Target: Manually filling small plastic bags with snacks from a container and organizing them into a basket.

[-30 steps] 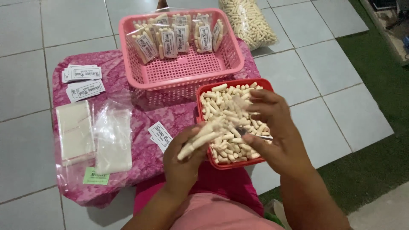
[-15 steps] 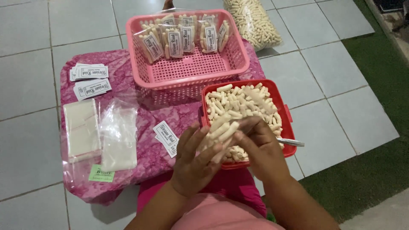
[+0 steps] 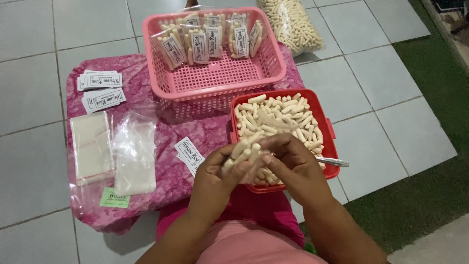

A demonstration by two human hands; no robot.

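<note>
Pale snack sticks now bunched upright at frame centre.
I see left hand and right hand closed together around them, raised above red tub.

A glossy red plastic tub is seen, filled with matt, pale, rough-looking snack sticks. The pink basket is made of perforated plastic (slightly shiny). Clear plastic bags are laid on patterned pink cloth.
</note>
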